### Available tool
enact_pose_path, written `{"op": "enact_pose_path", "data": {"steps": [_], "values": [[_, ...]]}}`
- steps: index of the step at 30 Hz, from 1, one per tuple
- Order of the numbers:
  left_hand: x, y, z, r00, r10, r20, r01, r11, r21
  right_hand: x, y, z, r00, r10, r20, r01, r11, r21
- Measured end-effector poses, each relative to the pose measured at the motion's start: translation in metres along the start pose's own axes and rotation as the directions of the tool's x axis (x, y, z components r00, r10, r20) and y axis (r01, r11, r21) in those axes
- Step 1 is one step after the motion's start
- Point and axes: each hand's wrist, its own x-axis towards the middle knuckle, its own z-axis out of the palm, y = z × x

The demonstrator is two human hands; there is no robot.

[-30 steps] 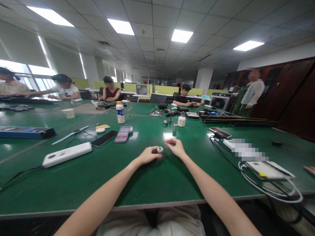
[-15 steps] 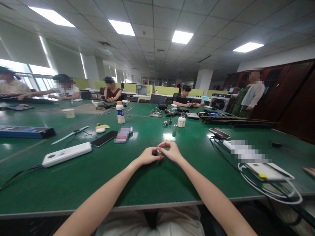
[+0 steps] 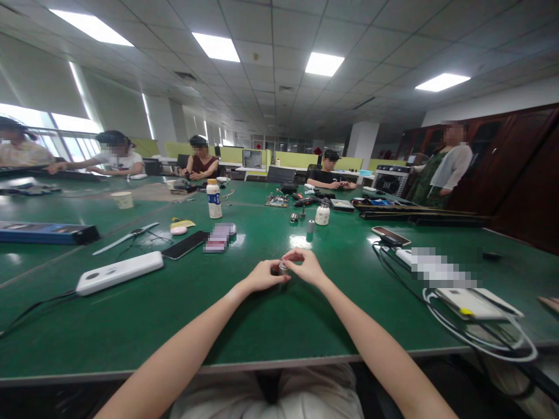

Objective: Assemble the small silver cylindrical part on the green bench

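Near the middle of the green table (image 3: 271,326), my left hand (image 3: 265,276) is closed around a small silver metal cylinder (image 3: 283,269). My right hand (image 3: 304,266) touches the cylinder's top from the other side, thumb and fingertips pinched together there. The cylinder looks upright, its lower part partly hidden by my left fingers. Beyond my hands stands another small metal cylinder (image 3: 310,226), beside a white round bottle (image 3: 322,214). Small dark metal parts (image 3: 294,217) lie to its left.
To the left are a white power strip (image 3: 120,272), a black phone (image 3: 185,244) and a drink bottle (image 3: 214,199). Cables, another phone (image 3: 391,235) and a white box (image 3: 479,304) lie right. Several people are around the table; a hand (image 3: 549,304) shows at the right edge.
The view has shifted very slightly. My right fingertips have moved a little at the top of the cylinder; my left hand keeps its hold.
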Motion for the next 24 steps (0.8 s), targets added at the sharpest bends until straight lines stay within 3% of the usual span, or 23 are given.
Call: {"op": "enact_pose_path", "data": {"steps": [6,13,24], "values": [[-0.0012,0.0019,-0.0005,1.000,0.005,-0.006,-0.005,1.000,0.006,-0.0037,-0.0096,-0.0029,0.999,-0.048,0.018,0.051,0.974,-0.219],[-0.0030,0.0057,-0.0003,1.000,0.005,-0.003,-0.005,1.000,-0.007,-0.0039,-0.0105,-0.0044,0.997,-0.047,-0.062,0.028,0.958,-0.284],[0.0002,0.0003,0.0002,1.000,0.008,0.004,-0.008,1.000,0.009,-0.0029,-0.0083,-0.0003,0.991,-0.129,-0.032,0.119,0.969,-0.217]]}}
